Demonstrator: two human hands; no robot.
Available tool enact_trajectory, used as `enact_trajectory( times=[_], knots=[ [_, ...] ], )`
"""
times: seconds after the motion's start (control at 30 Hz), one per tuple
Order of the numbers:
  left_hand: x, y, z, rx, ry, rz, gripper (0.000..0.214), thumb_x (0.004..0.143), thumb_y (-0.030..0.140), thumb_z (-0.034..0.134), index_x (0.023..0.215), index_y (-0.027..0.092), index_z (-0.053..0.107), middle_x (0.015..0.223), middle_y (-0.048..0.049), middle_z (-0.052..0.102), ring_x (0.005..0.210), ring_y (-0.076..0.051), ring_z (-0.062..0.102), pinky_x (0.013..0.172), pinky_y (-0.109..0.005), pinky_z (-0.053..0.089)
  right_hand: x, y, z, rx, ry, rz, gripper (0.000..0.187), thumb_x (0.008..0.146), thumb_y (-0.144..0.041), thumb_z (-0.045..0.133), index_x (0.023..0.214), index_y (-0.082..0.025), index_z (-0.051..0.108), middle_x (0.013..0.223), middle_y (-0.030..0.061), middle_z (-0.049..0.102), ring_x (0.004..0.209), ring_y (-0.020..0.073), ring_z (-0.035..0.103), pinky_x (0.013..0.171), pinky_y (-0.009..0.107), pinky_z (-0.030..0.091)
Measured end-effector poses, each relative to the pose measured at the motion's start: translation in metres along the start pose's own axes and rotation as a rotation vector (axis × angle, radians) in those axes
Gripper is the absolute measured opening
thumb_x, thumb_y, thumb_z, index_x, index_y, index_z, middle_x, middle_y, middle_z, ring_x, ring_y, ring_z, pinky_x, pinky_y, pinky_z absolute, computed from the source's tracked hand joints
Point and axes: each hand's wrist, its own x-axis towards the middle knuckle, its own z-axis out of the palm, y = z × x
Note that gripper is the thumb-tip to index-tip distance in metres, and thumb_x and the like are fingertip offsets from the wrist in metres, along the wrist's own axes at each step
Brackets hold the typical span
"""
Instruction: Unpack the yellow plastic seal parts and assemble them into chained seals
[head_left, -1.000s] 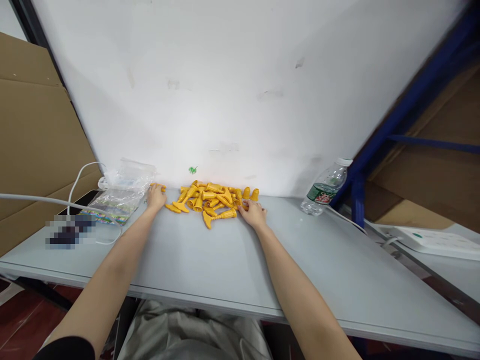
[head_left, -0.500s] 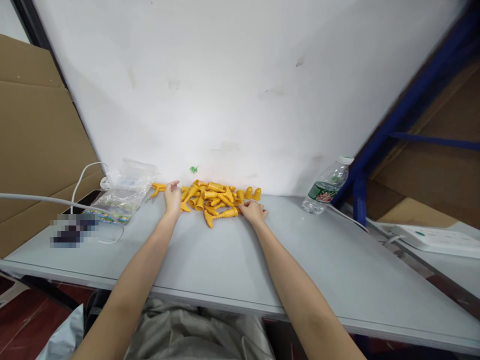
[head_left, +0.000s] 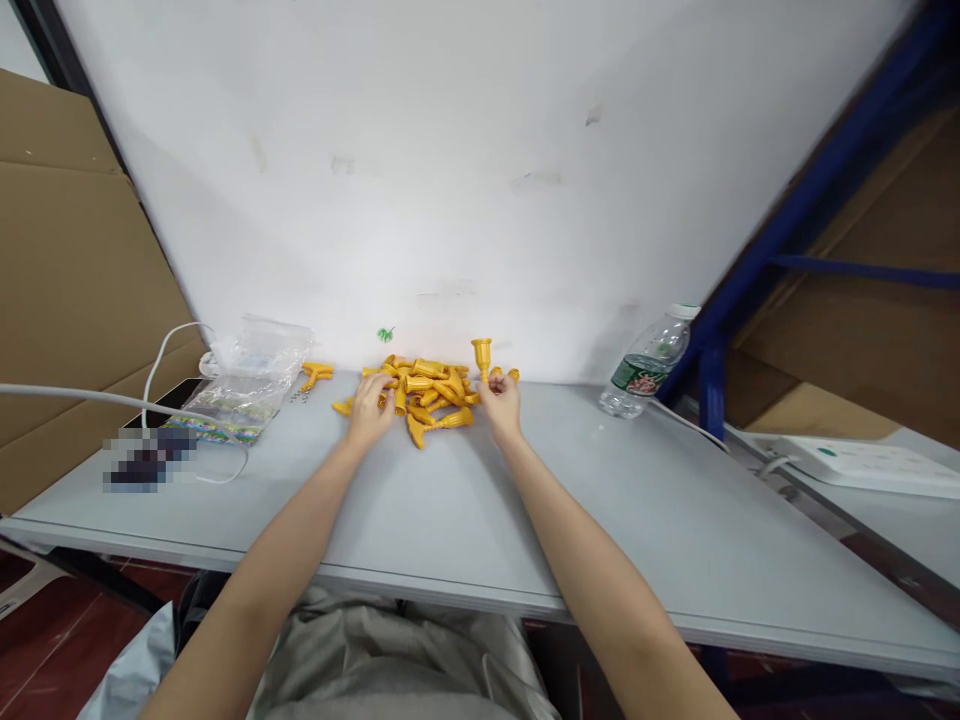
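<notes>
My right hand (head_left: 502,408) pinches a yellow plastic cup-shaped piece (head_left: 482,354) by its narrow lower end, with the wide rim facing up. It stands above the right end of a heap of yellow plastic parts (head_left: 427,385). Over the heap's left end, my left hand (head_left: 369,412) has its fingers curled around a yellow T-handled piece (head_left: 342,407), mostly hidden by the hand. In front of the heap lies a T-handled part joined to a ribbed cup (head_left: 453,419). Partly behind my right hand stand more yellow cups (head_left: 513,374).
Another yellow T-shaped handle (head_left: 318,371) lies left, near small screw-like bits (head_left: 299,396). Beyond are a clear plastic bag (head_left: 262,375), a white cable (head_left: 161,409) and a cardboard box (head_left: 75,290). At right, a water bottle (head_left: 649,365) leans by the white wall (head_left: 465,180).
My right hand has raised a yellow cup-shaped piece from the heap's right end. My left hand has moved right and onto the heap, its fingers now curled round a yellow piece.
</notes>
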Motion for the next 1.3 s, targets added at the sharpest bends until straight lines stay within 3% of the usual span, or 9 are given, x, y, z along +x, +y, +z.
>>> enact_trajectory(
  times=[0.07,0.2,0.37,0.5,0.7,0.83,0.97,1.13,1.3],
  knots=[
    [-0.004,0.008,0.005,-0.090,-0.036,0.042,0.017,0.091,0.025,0.050,0.101,0.019,0.063,0.100,-0.0088,0.069,0.095,-0.020,0.064,0.092,-0.037,0.050,-0.006,-0.017,0.009,0.229,-0.005,0.076,0.039,0.071,-0.059,0.063,0.081,-0.023,0.051,0.077,0.0022,0.061,0.073,0.0177,0.059,0.069,0.032,0.051],
    [-0.009,0.020,0.013,-0.305,-0.160,-0.045,0.029,0.094,0.040,0.049,0.108,0.019,0.063,0.076,-0.0022,0.064,0.066,-0.013,0.060,0.068,-0.027,0.051,-0.023,-0.047,0.022,0.451,-0.126,0.091,0.045,0.062,-0.061,0.075,0.076,-0.022,0.057,0.078,0.0018,0.062,0.075,0.0180,0.059,0.068,0.032,0.051],
    [-0.010,0.021,0.016,-0.452,-0.274,-0.132,0.048,0.089,0.048,0.056,0.127,0.018,0.057,0.073,-0.0002,0.064,0.055,-0.010,0.053,0.057,-0.023,0.047,-0.036,-0.063,0.027,0.439,-0.190,0.034,0.044,0.060,-0.059,0.079,0.081,-0.022,0.066,0.070,-0.0013,0.056,0.071,0.0163,0.055,0.066,0.031,0.048],
    [-0.011,0.016,0.018,-0.472,-0.291,-0.164,0.048,0.085,0.049,0.060,0.122,0.019,0.061,0.080,-0.0031,0.067,0.056,-0.009,0.054,0.056,-0.023,0.046,-0.040,-0.066,0.027,0.415,-0.280,-0.005,0.043,0.062,-0.062,0.077,0.075,-0.022,0.065,0.071,-0.0001,0.058,0.072,0.0180,0.057,0.066,0.033,0.050],
    [-0.010,0.011,0.019,-0.352,-0.240,-0.183,0.043,0.083,0.041,0.063,0.120,0.021,0.063,0.060,0.0064,0.049,0.041,-0.005,0.033,0.043,-0.020,0.030,-0.046,-0.071,0.029,0.464,-0.391,0.004,0.051,0.059,-0.068,0.078,0.081,-0.023,0.068,0.085,0.0059,0.071,0.084,0.0245,0.065,0.079,0.042,0.056],
    [-0.006,0.009,0.015,-0.183,-0.116,-0.168,0.031,0.082,0.034,0.063,0.111,0.022,0.065,0.069,0.0036,0.057,0.048,-0.008,0.044,0.051,-0.022,0.039,-0.046,-0.074,0.027,0.522,-0.393,0.037,0.056,0.057,-0.069,0.079,0.087,-0.023,0.068,0.091,0.0062,0.074,0.090,0.0251,0.068,0.082,0.042,0.057],
    [-0.003,0.006,0.009,0.011,-0.018,-0.163,0.025,0.084,0.027,0.062,0.108,0.023,0.065,0.089,-0.0020,0.069,0.069,-0.015,0.060,0.072,-0.028,0.050,-0.039,-0.074,0.019,0.481,-0.333,0.135,0.055,0.057,-0.070,0.078,0.083,-0.023,0.063,0.073,0.0011,0.069,0.068,0.0181,0.066,0.067,0.034,0.056],
    [-0.001,0.002,0.002,0.131,-0.038,-0.139,0.029,0.087,0.027,0.060,0.115,0.022,0.065,0.109,-0.0079,0.070,0.087,-0.021,0.066,0.084,-0.033,0.051,-0.033,-0.075,0.011,0.421,-0.343,0.139,0.054,0.064,-0.074,0.070,0.074,-0.022,0.060,0.056,-0.0043,0.056,0.047,0.0106,0.050,0.051,0.027,0.045],
    [0.001,0.001,-0.003,0.171,-0.081,-0.128,0.033,0.089,0.027,0.058,0.121,0.023,0.063,0.115,-0.0078,0.070,0.088,-0.019,0.066,0.086,-0.032,0.051,-0.027,-0.073,0.003,0.391,-0.441,0.088,0.050,0.065,-0.071,0.072,0.071,-0.022,0.062,0.054,-0.0049,0.052,0.047,0.0105,0.046,0.050,0.027,0.043]
  ],
)
